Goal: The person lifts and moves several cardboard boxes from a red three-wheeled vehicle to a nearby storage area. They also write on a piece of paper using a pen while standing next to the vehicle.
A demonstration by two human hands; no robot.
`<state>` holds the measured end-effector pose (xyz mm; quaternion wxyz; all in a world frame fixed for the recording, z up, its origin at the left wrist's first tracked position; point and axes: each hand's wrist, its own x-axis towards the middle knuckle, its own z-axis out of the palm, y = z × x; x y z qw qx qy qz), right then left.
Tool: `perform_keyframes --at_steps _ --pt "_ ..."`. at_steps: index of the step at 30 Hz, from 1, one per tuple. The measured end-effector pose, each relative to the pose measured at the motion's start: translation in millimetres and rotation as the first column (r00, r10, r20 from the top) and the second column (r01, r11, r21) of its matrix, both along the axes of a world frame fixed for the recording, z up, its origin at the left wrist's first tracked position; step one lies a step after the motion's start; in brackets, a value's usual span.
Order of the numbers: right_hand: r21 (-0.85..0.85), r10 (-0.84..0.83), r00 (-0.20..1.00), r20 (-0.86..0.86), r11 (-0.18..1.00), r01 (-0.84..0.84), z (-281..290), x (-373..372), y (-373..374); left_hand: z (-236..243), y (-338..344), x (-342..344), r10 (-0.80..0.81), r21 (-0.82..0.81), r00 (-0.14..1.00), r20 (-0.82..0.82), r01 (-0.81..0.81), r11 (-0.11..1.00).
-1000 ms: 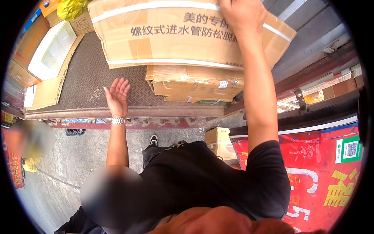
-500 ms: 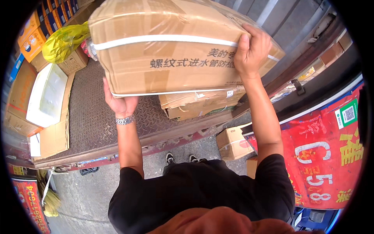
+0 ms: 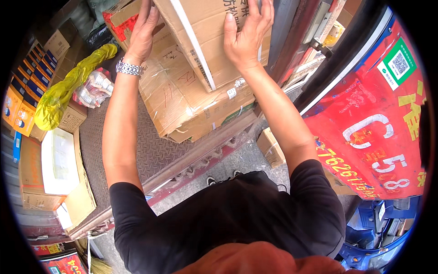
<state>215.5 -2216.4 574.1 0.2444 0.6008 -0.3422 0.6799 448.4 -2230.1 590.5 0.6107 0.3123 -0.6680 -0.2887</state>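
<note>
At the top centre of the frame, a strapped cardboard carton (image 3: 211, 34) is seen tilted over a taped carton (image 3: 171, 84), its upper part cut off by the picture's edge. Whether its weight is borne by the carton below cannot be told. By the right hand (image 3: 248, 41), the printed face is pressed with fingers spread and unclenched. Along the carton's left side, the left hand (image 3: 142, 39) is raised with fingers extended; the fingertips are cropped by the frame, and whether anything is grasped cannot be told. A metal wristwatch (image 3: 130, 68) is worn on the left wrist.

Across the centre left, a tread-plate floor (image 3: 123, 146) is exposed beside the stack. Farther left, a clear plastic bag (image 3: 93, 89) of pale items and a yellow plastic bag (image 3: 48, 107) are placed side by side, above a white foam box (image 3: 59, 160) set in an opened carton (image 3: 84, 187). Stacked orange-and-dark boxes (image 3: 32, 82) are seen at the upper left. At right, the frame is filled by a lettered red panel (image 3: 337, 112).
</note>
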Motion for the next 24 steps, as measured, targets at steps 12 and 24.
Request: perform_keyframes --at_steps 12,24 --pt "-0.053 0.134 0.977 -0.163 0.988 -0.145 -66 -23 -41 -30 -36 -55 0.12 -0.234 0.972 0.2 -0.072 0.97" --pt "0.075 0.433 0.899 -0.063 0.9 -0.429 -120 -60 15 -91 21 -55 0.213 0.023 0.977 0.008 -0.213 0.977"
